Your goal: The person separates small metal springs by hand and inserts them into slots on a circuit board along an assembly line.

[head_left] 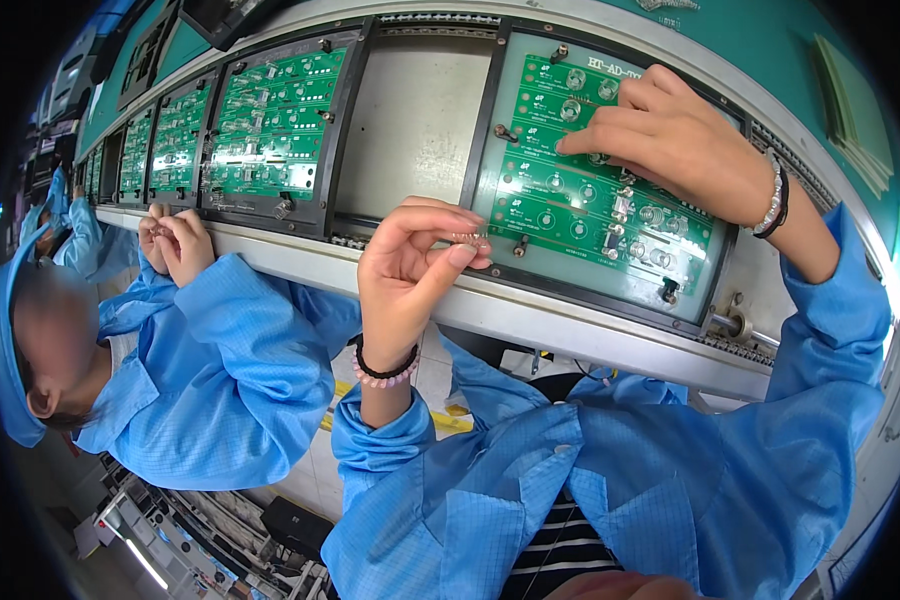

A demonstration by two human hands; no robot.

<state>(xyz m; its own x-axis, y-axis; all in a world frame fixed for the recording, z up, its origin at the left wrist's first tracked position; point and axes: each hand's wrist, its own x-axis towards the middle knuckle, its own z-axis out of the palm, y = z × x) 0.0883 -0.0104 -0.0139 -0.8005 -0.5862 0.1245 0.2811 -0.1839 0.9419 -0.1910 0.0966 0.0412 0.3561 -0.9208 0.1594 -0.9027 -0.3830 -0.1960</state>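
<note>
My left hand (410, 265) is closed at the front edge of the line, thumb and fingers pinching a small strip with a row of thin metal pins (469, 240). Over the green circuit board panel (560, 165) reaches my right hand (675, 140), its fingers bent and their tips down among the board's parts. Whatever those fingertips pinch is hidden beneath them. Round clear parts (571, 110) sit in rows on the panel, which lies in a black-framed carrier (486, 120) held by black clips.
To the left, a co-worker in blue holds both hands (178, 243) together beside more framed boards (275, 120). A bare metal gap (410, 120) separates the carriers. A conveyor chain (750, 350) runs along the rail (610, 345). Pale sheets (855, 120) lie at far right.
</note>
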